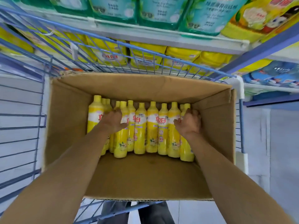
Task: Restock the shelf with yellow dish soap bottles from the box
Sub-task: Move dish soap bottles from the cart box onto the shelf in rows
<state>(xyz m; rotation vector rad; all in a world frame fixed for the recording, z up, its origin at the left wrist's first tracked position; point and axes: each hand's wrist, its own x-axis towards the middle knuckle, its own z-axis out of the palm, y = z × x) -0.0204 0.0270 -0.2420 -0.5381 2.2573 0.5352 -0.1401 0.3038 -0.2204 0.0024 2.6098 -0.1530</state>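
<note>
Fingers of the left hand and right hand curl around yellow bottles in the box, mid-frame.

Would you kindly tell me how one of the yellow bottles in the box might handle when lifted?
Evenly yellow throughout, the bottles look full, so probably heavy for their size. The glossy plastic may be slippery. Tall and narrow, one would likely tip once its neighbours in the box are gone.

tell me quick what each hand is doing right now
left hand: grips a yellow bottle at the left of the box
right hand: grips the rightmost bottle
</note>
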